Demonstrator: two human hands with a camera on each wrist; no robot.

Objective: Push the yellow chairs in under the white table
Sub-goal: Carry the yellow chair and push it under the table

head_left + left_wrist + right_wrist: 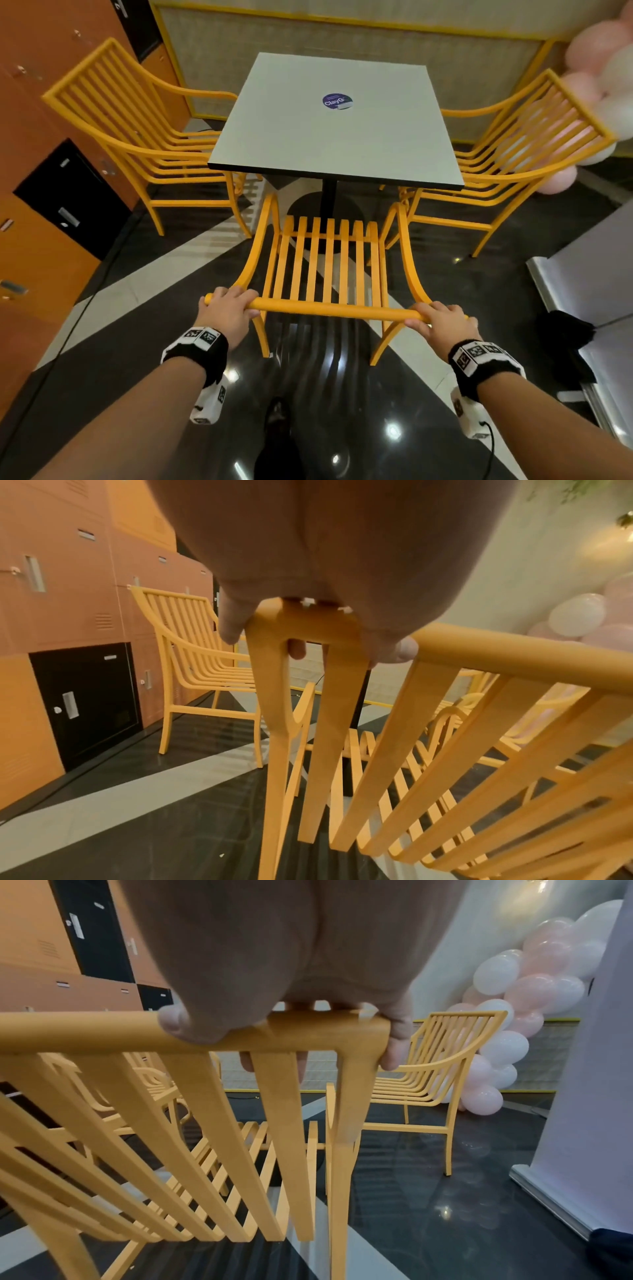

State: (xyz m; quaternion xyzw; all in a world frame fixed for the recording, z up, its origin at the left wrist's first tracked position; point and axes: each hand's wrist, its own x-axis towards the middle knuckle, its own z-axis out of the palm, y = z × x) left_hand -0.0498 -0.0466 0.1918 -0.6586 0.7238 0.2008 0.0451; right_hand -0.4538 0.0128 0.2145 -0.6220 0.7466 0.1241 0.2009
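Left hand (pixel 228 310): fingers wrapped over left end of top rail, near chair (pixel 329 274). Right hand (pixel 442 320): fingers wrapped over right end of same rail. Near chair: front of seat just at the near edge of white table (pixel 335 137), armrest tips at that edge, back and rear legs out on open dark floor (pixel 154 342). Left chair (pixel 137 137): seat front under table's left edge. Right chair (pixel 513 150): seat front at table's right edge. Lockers (pixel 51 205): close behind left chair. Balloons (pixel 609 68): touching or just behind right chair's back.
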